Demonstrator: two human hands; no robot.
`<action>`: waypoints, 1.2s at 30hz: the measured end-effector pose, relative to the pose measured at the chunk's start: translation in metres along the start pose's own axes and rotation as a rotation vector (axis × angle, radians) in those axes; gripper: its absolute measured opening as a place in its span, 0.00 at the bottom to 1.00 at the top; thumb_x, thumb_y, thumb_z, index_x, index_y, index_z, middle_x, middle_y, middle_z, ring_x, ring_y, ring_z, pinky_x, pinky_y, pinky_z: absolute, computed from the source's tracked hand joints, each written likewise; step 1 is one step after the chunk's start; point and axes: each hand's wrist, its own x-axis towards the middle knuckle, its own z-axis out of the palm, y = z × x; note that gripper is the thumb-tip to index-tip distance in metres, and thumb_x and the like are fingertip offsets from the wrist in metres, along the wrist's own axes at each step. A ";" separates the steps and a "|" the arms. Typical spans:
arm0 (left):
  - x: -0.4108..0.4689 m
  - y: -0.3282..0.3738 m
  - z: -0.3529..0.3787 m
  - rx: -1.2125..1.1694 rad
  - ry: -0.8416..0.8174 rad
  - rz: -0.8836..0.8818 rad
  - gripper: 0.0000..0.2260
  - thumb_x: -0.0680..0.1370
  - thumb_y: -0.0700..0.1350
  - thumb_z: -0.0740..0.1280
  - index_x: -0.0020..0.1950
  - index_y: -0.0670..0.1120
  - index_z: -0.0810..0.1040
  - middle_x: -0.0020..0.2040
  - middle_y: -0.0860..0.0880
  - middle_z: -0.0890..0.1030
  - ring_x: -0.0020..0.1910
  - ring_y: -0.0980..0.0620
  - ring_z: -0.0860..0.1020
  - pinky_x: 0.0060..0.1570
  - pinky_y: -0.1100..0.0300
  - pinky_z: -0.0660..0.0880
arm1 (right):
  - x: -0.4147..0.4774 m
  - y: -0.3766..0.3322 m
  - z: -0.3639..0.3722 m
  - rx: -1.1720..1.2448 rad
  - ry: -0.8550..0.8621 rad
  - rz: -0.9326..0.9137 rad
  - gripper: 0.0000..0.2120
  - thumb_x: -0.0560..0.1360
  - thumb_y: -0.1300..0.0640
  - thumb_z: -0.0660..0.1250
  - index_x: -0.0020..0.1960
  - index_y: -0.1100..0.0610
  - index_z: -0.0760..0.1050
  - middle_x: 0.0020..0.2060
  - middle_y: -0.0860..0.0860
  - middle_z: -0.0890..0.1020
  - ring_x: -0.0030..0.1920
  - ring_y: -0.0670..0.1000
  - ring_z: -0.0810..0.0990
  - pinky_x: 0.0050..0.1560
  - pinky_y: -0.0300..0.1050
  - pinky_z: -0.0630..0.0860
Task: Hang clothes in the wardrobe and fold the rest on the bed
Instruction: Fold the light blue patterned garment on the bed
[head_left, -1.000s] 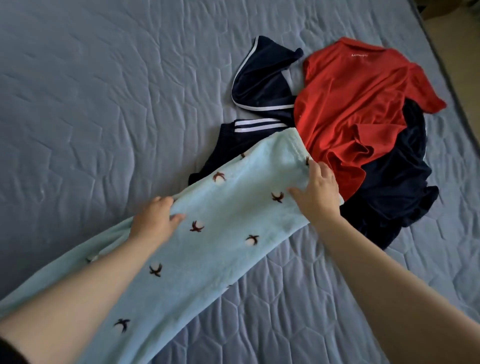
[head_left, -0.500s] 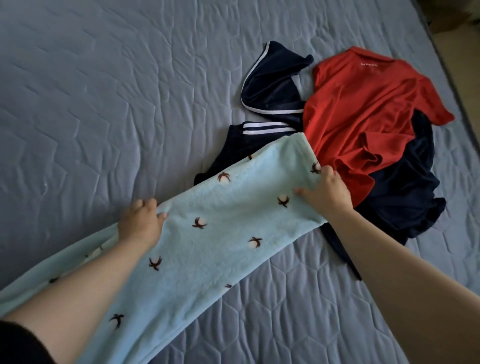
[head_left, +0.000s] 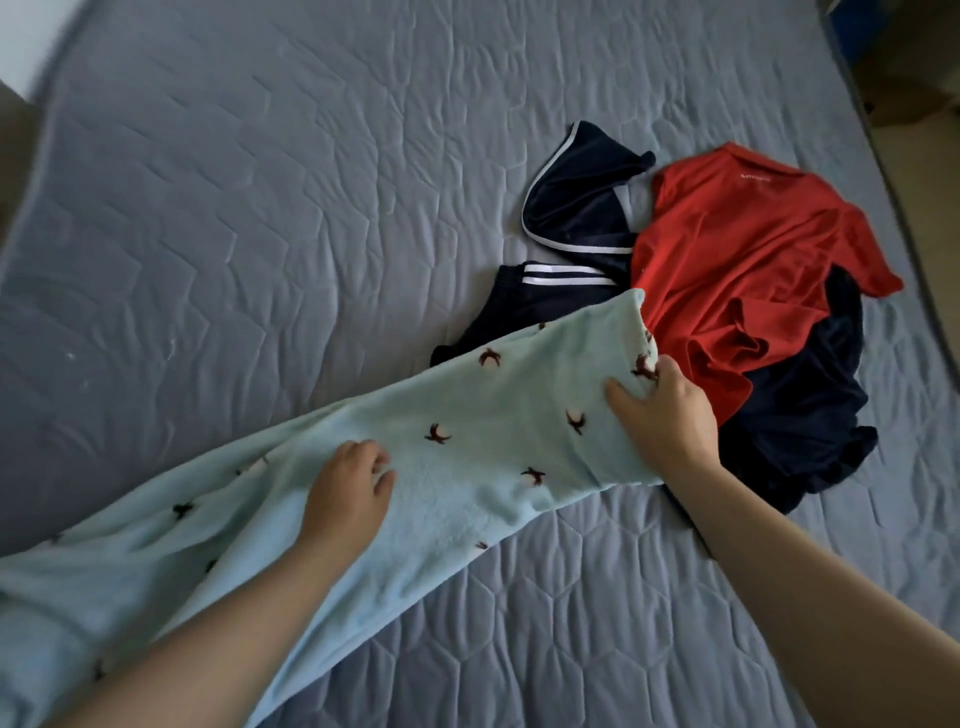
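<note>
My left hand (head_left: 347, 491) has slid onto the middle of the blue fleece (head_left: 493, 410), fingers bent and pressing; my right hand (head_left: 662, 415), fingers spread on its hem, could drag the red shirt (head_left: 727, 270) lying against that hem.

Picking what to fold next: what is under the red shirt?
Beneath the red shirt, a dark navy garment sticks out at the lower right edge and a white-trimmed navy piece at the left. How far they run underneath is covered.
</note>
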 end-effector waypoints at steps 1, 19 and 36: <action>-0.010 -0.002 -0.004 -0.028 -0.018 -0.025 0.04 0.77 0.41 0.66 0.50 0.42 0.76 0.48 0.46 0.75 0.44 0.46 0.75 0.46 0.53 0.73 | -0.009 -0.010 -0.007 0.025 -0.014 -0.026 0.16 0.71 0.43 0.68 0.45 0.52 0.67 0.34 0.43 0.75 0.34 0.48 0.73 0.32 0.42 0.65; -0.113 -0.170 -0.155 -0.026 -0.033 -0.199 0.11 0.77 0.41 0.67 0.59 0.43 0.77 0.58 0.45 0.76 0.55 0.46 0.76 0.54 0.54 0.73 | -0.174 -0.212 0.035 0.010 -0.246 -0.336 0.22 0.75 0.50 0.66 0.67 0.49 0.67 0.45 0.52 0.82 0.42 0.54 0.78 0.39 0.48 0.73; -0.024 -0.205 -0.131 0.245 -0.079 -0.111 0.08 0.79 0.46 0.60 0.51 0.45 0.77 0.53 0.42 0.80 0.54 0.40 0.78 0.49 0.52 0.72 | -0.167 -0.199 0.099 0.046 -0.127 -0.199 0.23 0.76 0.50 0.66 0.69 0.43 0.69 0.32 0.39 0.72 0.39 0.51 0.76 0.38 0.44 0.69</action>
